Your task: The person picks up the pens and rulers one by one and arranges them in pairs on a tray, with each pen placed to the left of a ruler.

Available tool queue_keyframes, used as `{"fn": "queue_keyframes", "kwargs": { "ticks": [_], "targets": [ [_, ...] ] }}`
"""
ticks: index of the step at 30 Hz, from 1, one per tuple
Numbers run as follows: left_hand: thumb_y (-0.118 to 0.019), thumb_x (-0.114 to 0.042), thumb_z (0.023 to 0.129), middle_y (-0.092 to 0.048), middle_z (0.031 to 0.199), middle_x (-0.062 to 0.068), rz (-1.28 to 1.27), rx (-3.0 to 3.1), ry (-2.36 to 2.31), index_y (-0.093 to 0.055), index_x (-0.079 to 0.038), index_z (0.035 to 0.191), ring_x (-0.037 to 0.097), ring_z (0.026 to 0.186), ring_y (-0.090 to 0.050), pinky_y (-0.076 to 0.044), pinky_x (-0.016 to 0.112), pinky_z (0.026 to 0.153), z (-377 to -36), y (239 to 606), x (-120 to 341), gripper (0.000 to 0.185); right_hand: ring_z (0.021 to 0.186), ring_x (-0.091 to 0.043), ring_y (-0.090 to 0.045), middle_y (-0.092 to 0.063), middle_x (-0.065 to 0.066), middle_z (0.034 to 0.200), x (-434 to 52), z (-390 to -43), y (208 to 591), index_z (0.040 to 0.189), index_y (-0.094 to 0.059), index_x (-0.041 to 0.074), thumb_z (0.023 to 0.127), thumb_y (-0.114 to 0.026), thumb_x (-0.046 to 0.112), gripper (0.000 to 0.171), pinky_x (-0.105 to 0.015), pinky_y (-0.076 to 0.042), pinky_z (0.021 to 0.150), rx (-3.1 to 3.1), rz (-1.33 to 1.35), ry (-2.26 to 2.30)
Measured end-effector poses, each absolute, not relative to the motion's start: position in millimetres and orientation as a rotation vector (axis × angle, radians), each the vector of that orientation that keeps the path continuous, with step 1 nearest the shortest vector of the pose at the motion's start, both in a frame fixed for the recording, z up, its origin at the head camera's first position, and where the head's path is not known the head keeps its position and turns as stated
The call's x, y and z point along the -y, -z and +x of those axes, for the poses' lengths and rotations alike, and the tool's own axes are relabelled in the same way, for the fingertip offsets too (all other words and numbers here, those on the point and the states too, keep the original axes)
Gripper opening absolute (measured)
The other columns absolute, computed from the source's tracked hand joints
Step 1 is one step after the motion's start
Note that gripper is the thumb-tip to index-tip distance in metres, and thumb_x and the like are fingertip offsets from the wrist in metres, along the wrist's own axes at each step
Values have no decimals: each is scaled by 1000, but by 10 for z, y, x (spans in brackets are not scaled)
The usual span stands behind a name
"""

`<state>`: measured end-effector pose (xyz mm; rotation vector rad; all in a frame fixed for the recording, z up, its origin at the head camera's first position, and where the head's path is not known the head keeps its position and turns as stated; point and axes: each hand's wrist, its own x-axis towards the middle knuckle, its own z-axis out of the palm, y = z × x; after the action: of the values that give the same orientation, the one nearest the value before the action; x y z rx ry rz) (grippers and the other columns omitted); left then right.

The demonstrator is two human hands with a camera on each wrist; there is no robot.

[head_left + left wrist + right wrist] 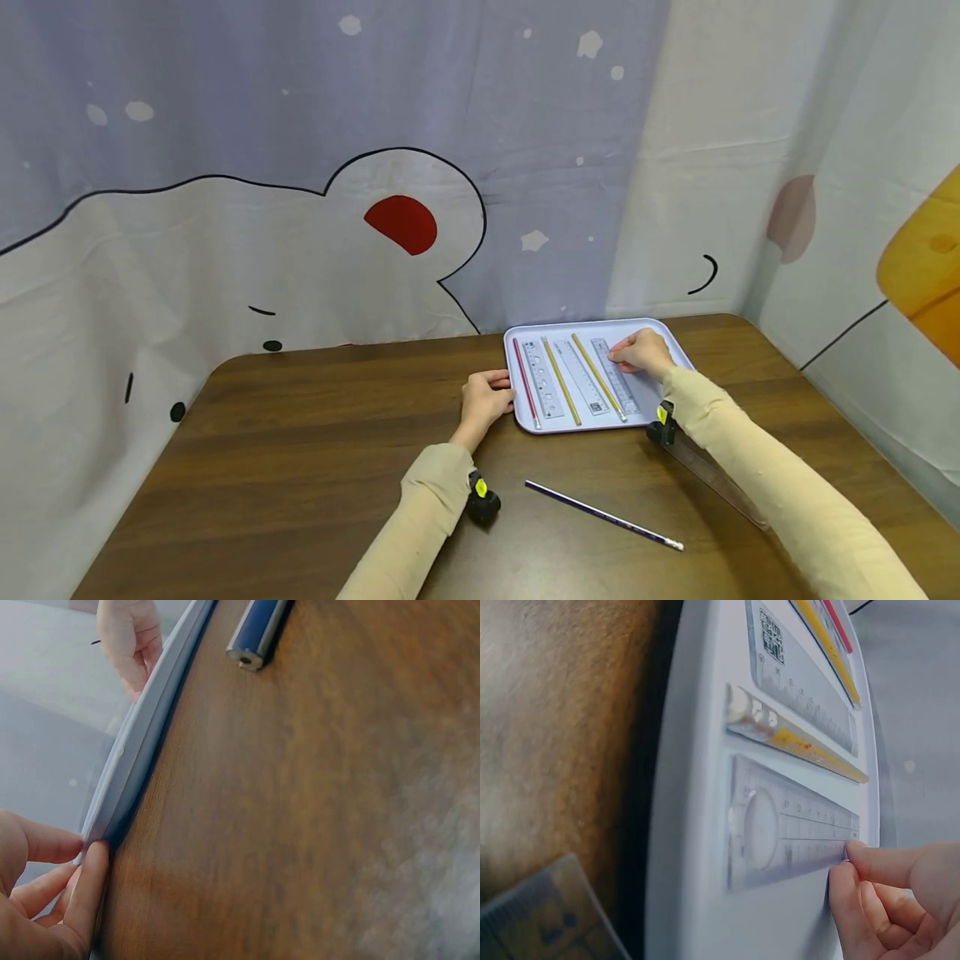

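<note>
My left hand [483,402] holds the left rim of a white tray [654,393], thumb and fingers pinching it in the left wrist view. Inside the tray, a red pencil [525,379], a clear ruler [542,382], a yellow pencil [561,381], a second clear ruler [583,377] and another yellow pencil [597,377] lie side by side, slightly slanted. Rightmost in this row is a third clear ruler [802,832] with a round magnifier-like spot. My right hand [643,352] pinches its far end between thumb and finger while it lies on the tray floor.
On the brown wooden table [337,433], a dark blue pencil [603,514] with a white eraser end lies in front of the tray. Another clear ruler [716,482] rests to its right, partly under my right forearm. A printed curtain [262,250] hangs behind the table.
</note>
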<state>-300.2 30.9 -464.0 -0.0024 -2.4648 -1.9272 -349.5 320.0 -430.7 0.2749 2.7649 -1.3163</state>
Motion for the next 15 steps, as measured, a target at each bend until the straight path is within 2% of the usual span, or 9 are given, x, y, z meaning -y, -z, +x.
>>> {"fn": "queue_keyframes", "kwargs": {
  "ticks": [8,15],
  "targets": [
    [-66,8,75,-72,98,20,-24,2434,1949,-68,5,111,14,68,-66,-61,26,57,-3017,4669,-318,35,58,-1,-58,-64,4,68,-3181,-3407,4258,106,-64,-13,87,-67,8,28,-15,-57,57,-2702,209,1384],
    [-66,8,76,-71,99,20,-18,2441,1944,-68,5,111,16,70,-67,-61,26,58,-3007,4647,-315,35,62,-3,-58,-65,2,70,-3149,-3313,4211,107,-62,-16,87,-68,7,31,-17,-59,61,-2720,146,1438]
  ]
}}
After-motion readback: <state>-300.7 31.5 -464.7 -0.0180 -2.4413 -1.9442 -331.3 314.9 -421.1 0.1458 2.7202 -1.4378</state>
